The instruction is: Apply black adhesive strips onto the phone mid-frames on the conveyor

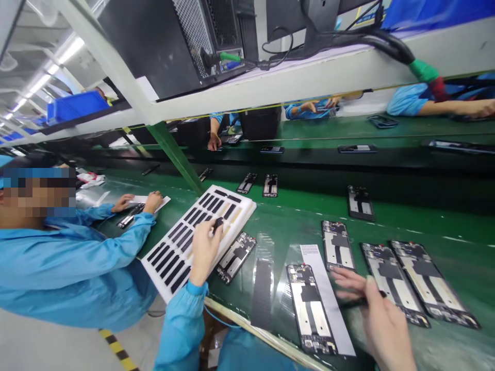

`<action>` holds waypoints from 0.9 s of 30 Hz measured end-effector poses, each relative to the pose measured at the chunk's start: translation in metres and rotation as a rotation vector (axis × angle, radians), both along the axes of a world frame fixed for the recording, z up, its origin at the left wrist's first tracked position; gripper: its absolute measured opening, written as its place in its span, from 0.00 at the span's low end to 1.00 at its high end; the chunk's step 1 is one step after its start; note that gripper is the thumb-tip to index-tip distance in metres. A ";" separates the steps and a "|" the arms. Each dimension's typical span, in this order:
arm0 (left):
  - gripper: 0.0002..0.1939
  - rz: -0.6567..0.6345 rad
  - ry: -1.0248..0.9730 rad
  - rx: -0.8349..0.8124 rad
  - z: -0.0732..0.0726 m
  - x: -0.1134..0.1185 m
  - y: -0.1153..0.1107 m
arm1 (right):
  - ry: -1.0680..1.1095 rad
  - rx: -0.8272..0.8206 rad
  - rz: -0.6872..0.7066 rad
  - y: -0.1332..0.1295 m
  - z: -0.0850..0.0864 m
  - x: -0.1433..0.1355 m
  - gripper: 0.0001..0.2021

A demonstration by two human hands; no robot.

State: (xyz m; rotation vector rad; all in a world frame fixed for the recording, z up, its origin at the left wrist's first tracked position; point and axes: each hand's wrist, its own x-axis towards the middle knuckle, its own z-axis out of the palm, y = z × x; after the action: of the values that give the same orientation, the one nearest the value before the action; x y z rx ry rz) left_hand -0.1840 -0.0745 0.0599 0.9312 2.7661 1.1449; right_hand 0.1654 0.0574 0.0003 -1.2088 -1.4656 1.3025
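Observation:
My left hand [204, 250] is over the white foam tray [247, 208], with a small black piece [217, 224] pinched between thumb and fingers. Rows of black strips fill the tray's slots. My right hand [381, 319] holds a thin dark tool [361, 302], partly hidden and blurred, with some fingers stretched out toward an opened phone [338, 246]. Directly in front of me lies another opened phone [311, 309] on a white paper strip [340, 330]. Beside the tray's right edge rests one more opened phone [236, 257].
Two opened phones [433, 283] lie right of my right hand. Several more sit on the green belt [309, 198] behind. A clear film strip [263, 278] lies on the green bench. At left a co-worker in a blue sleeve [116, 252] handles a phone. A green post [176, 157] and shelf stand ahead.

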 end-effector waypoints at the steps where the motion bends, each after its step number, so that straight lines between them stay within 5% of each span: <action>1: 0.16 0.014 -0.019 0.105 0.004 0.006 -0.008 | 0.042 -0.030 -0.032 0.002 -0.001 0.000 0.32; 4: 0.21 -0.038 -0.252 0.337 0.009 0.035 -0.035 | 0.075 -0.166 -0.086 0.011 -0.007 -0.007 0.34; 7: 0.18 -0.153 -1.163 0.585 -0.003 0.074 -0.055 | 0.122 -0.292 0.032 0.021 -0.013 -0.036 0.33; 9: 0.18 -0.189 -1.381 0.516 -0.019 0.098 -0.061 | 0.142 -0.297 0.144 0.020 -0.016 -0.064 0.32; 11: 0.15 -0.161 -1.218 0.389 -0.037 0.116 -0.061 | 0.136 -0.267 0.286 0.015 -0.019 -0.094 0.30; 15: 0.06 -0.396 -0.389 -0.069 -0.063 0.127 -0.058 | 0.057 -0.118 0.496 0.001 -0.032 -0.133 0.27; 18: 0.28 -0.544 -0.011 -0.324 -0.074 0.124 -0.054 | -0.047 0.002 0.508 -0.002 -0.041 -0.141 0.25; 21: 0.39 -0.577 0.119 -0.513 -0.077 0.117 -0.047 | -0.103 0.030 0.523 -0.004 -0.042 -0.141 0.23; 27: 0.40 -0.664 0.000 -0.697 -0.073 0.101 -0.036 | -0.082 -0.003 0.527 -0.010 -0.032 -0.145 0.22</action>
State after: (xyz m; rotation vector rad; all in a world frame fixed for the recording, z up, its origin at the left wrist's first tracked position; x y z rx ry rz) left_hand -0.0833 -0.1101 -0.0127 1.5052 2.2403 0.0746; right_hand 0.0203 0.0477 -0.0321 -0.9131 -1.9259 1.6081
